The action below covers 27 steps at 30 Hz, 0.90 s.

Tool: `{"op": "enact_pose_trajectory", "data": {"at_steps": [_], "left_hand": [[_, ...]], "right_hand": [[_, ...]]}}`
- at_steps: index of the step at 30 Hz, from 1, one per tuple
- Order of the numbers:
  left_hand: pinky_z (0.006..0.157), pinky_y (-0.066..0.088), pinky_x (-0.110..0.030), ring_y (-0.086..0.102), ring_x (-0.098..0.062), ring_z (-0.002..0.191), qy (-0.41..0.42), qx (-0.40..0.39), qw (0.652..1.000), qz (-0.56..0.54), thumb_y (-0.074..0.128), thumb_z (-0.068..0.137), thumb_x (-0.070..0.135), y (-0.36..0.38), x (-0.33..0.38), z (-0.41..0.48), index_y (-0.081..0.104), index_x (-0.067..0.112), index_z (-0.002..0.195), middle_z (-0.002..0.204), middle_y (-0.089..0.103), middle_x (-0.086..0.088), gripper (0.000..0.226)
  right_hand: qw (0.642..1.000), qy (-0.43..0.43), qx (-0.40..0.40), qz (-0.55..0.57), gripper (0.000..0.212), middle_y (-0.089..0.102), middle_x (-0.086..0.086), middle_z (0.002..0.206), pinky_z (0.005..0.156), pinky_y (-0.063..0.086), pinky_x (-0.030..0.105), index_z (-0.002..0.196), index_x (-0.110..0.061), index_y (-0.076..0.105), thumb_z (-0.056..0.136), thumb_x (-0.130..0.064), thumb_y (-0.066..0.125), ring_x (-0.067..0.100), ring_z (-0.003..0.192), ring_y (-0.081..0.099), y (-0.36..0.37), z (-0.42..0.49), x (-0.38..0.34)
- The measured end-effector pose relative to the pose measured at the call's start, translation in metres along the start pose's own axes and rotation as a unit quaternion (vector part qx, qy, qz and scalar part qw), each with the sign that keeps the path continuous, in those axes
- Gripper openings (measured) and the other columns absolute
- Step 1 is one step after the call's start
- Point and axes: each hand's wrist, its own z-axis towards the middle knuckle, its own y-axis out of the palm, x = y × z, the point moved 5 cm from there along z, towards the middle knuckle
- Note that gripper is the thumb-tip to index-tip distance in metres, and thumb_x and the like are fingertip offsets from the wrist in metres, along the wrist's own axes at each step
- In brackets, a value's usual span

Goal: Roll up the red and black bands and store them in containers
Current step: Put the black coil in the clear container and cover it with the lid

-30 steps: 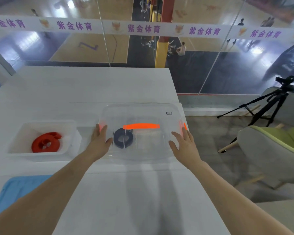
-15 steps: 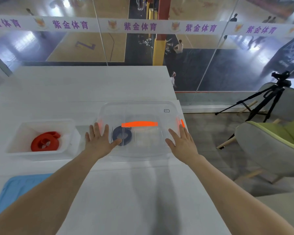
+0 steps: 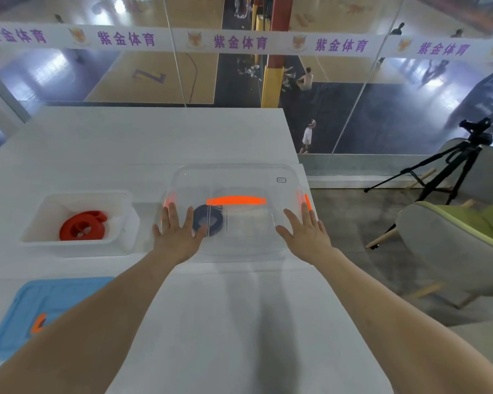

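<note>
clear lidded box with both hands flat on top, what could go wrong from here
The clear plastic box sits at the white table's right edge, so a sideways push could slide it off. With the left hand and right hand pressing flat, the lid may seat unevenly beside the orange latches. The rolled red band lies in an uncovered white tub.

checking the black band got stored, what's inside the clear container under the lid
Through the clear lid, the rolled black band sits inside the clear container, left of centre. The left hand covers its near-left corner, so that part is hidden.
</note>
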Motion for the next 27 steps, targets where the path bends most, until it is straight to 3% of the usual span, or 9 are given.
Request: {"op": "enact_pose_trajectory", "data": {"at_steps": [3,5,9,14,20,27], "left_hand": [[0.125,-0.005,-0.061,-0.026,-0.032,0.155,0.005,-0.012,1.0,0.009,0.009,0.095,0.075,-0.003,0.0,-0.002,-0.007,0.034,0.162,0.168,-0.027,-0.013,0.081],[0.124,-0.002,-0.062,-0.02,-0.035,0.157,0.014,0.023,1.0,0.006,0.011,0.096,0.074,-0.008,0.001,-0.007,0.0,0.031,0.163,0.17,-0.02,-0.015,0.081],[0.124,0.014,-0.061,0.004,-0.039,0.158,0.055,0.143,0.987,-0.038,0.031,0.101,0.063,-0.014,0.004,-0.041,0.021,0.026,0.16,0.171,0.004,-0.017,0.071],[0.125,0.02,-0.056,0.018,-0.037,0.156,0.077,0.17,0.981,-0.048,0.04,0.104,0.047,-0.002,-0.027,-0.097,0.031,0.022,0.158,0.169,0.02,-0.016,0.06],[0.125,0.021,-0.053,0.021,-0.034,0.156,0.029,0.134,0.989,-0.058,0.038,0.106,0.046,0.016,-0.134,-0.138,0.032,0.019,0.159,0.168,0.025,-0.015,0.06],[0.119,0.034,-0.053,0.039,-0.038,0.147,-0.037,0.086,0.994,-0.06,0.048,0.103,0.046,0.029,-0.305,-0.151,0.039,0.017,0.156,0.161,0.039,-0.018,0.061]], "right_hand": [[1.0,0.01,-0.009,-0.024,0.065,-0.013,0.009,0.175,0.129,0.007,0.059,0.163,-0.041,0.013,0.104,-0.069,0.02,0.034,0.162,-0.009,-0.005,0.001,-0.004],[0.999,0.009,0.023,-0.039,0.061,-0.007,0.012,0.175,0.129,0.01,0.06,0.161,-0.039,0.021,0.105,-0.064,0.023,0.037,0.162,-0.007,-0.011,-0.003,-0.01],[0.986,-0.042,0.159,-0.02,0.051,0.025,0.015,0.171,0.123,0.026,0.054,0.151,-0.031,0.047,0.106,-0.053,0.04,0.038,0.16,0.016,-0.021,-0.028,-0.042],[0.979,-0.099,0.177,0.0,0.046,0.041,0.014,0.164,0.12,0.035,0.053,0.143,-0.025,0.058,0.104,-0.049,0.05,0.037,0.154,0.033,0.004,-0.07,-0.111],[0.968,-0.173,0.179,0.024,0.038,0.049,0.012,0.156,0.114,0.045,0.051,0.133,-0.024,0.063,0.097,-0.037,0.061,0.035,0.15,0.041,0.059,-0.118,-0.218],[0.979,-0.176,0.101,0.018,0.039,0.053,0.011,0.153,0.111,0.047,0.048,0.133,-0.022,0.063,0.097,-0.034,0.064,0.033,0.148,0.045,0.149,-0.142,-0.362]]}}
